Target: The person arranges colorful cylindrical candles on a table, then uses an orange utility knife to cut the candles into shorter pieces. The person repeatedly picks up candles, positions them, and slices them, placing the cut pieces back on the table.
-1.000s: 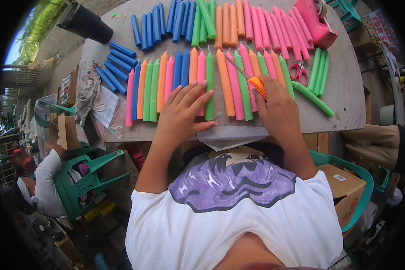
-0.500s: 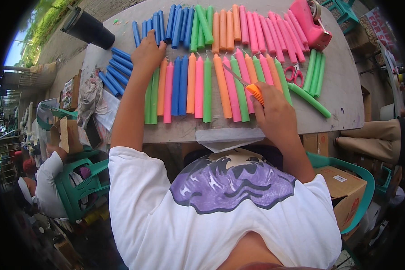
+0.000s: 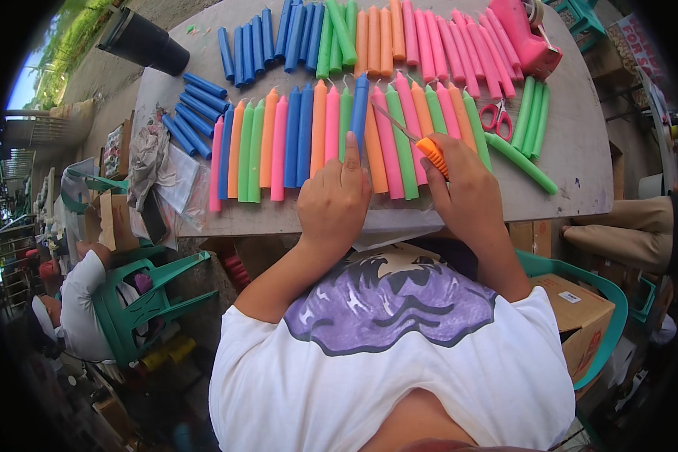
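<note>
A blue candle [image 3: 360, 109] stands out a little above the front row of candles, with my left hand [image 3: 333, 197] around its lower part and the index finger stretched along it. My right hand [image 3: 467, 181] grips a knife with an orange handle [image 3: 433, 156]; its thin blade lies over the pink and orange candles in the row. This row of pink [image 3: 280, 151], green, orange and blue candles [image 3: 304, 139] lies side by side across the table, wicks pointing away from me.
Behind lie groups of blue candles [image 3: 258, 41], green, orange [image 3: 386, 41] and pink candles [image 3: 437, 45]. Red-handled scissors [image 3: 497, 120] and loose green candles [image 3: 531, 117] are at the right, below a pink tape dispenser [image 3: 523, 38]. A black tumbler [image 3: 145, 41] and crumpled cloth [image 3: 149, 162] are left.
My left hand has come back from the far-left blue candles to the middle of the front row, bringing one blue candle. The right hand with the knife has barely moved.
</note>
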`<state>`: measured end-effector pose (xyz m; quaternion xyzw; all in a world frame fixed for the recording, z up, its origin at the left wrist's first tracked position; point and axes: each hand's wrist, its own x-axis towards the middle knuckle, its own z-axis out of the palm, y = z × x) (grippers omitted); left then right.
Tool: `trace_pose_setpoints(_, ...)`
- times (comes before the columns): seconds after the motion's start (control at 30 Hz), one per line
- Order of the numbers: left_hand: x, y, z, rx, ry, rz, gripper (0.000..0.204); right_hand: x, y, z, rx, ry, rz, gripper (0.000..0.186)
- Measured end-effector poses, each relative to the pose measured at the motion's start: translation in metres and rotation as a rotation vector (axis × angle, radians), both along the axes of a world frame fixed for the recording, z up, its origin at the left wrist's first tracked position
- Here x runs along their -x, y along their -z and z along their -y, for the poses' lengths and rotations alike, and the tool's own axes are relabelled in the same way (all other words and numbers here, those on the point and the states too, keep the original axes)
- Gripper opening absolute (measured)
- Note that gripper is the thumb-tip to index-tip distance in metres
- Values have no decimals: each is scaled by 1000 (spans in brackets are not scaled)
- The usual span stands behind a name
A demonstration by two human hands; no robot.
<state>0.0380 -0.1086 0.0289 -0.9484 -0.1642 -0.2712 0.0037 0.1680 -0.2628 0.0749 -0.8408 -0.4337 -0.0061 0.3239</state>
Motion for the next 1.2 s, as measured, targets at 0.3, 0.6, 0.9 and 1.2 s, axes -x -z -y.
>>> trace_pose_setpoints(0.3, -2, 0, 5, -18, -18, -108, 61, 2, 5, 4, 8, 6, 15, 30)
trace_pose_setpoints(0.6, 8, 0, -6, 98, -18, -182, 62, 3, 5, 3, 9, 9, 25, 29)
trace_pose_setpoints(0.9, 14, -1, -15, 162, 176, -275, 81, 2, 7, 3, 26, 8, -7, 30)
trace_pose_setpoints(1.2, 8, 10, -20, 102, 152, -210, 79, 3, 8, 0, 58, 5, -33, 29)
